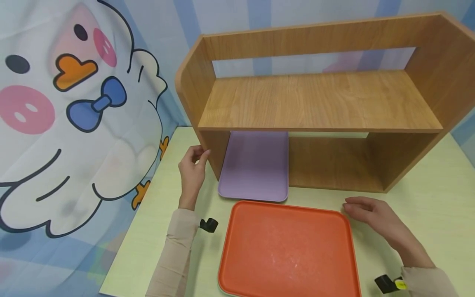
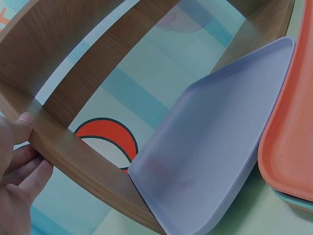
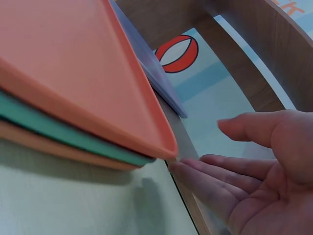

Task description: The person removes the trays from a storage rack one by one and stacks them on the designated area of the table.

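Observation:
My left hand [image 1: 192, 171] grips the front edge of the left side panel of a two-tier wooden shelf [image 1: 319, 101]. In the left wrist view, the thumb of that hand [image 2: 22, 166] is on one face of the panel and the fingers are on the other. A purple tray [image 1: 256, 169] sits in the lower tier beside this panel, its front end jutting out. Before the shelf, an orange tray [image 1: 289, 251] tops a stack with a green tray [image 3: 63, 132] beneath. My right hand [image 1: 372, 214] holds nothing, fingers extended by the orange tray's far right corner.
A pale table [image 1: 426, 231] carries the shelf and the stacked trays. Behind it hangs a blue and white cloth [image 1: 230, 16], with a large cartoon bird [image 1: 81, 165] at the left. The lower tier's wooden board [image 1: 334, 165] shows right of the purple tray.

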`<state>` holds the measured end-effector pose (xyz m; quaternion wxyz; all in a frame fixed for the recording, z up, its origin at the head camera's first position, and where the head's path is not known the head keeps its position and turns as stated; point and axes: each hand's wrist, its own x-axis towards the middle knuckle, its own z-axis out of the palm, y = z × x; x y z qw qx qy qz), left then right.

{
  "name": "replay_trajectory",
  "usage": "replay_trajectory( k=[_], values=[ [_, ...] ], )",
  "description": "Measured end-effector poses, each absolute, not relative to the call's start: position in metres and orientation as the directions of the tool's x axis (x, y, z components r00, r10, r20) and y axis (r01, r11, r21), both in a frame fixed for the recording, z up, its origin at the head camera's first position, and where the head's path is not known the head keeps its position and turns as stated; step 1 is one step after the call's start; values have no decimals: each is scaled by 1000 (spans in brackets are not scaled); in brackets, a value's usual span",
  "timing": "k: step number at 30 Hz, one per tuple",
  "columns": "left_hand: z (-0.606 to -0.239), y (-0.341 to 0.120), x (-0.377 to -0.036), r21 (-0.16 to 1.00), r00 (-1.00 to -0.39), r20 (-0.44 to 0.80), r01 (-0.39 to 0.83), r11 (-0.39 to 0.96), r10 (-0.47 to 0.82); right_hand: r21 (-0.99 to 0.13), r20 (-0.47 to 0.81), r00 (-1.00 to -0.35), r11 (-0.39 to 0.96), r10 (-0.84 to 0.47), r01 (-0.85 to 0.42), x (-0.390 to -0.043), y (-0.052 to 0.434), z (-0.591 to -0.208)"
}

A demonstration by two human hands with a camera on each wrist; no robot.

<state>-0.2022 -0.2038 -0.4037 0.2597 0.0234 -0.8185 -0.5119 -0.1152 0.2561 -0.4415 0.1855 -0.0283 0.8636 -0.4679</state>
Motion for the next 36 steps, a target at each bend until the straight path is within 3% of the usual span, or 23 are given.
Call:
replay_trajectory(
  k=[10, 21, 36],
  values=[
    [-405, -204, -202, 851, -860, 407, 235, 470, -307, -929, -271, -919, 329, -285, 172, -129, 240, -449],
    [-406, -205, -204, 849, -858, 411, 239, 470, -306, -934, -320, -889, 265, -328, 239, -146, 215, -451],
    [-405, -203, -203, 853, -857, 410, 240, 464, -311, -956, -294, -874, 123, -388, 268, -159, 186, -453]
  ],
)
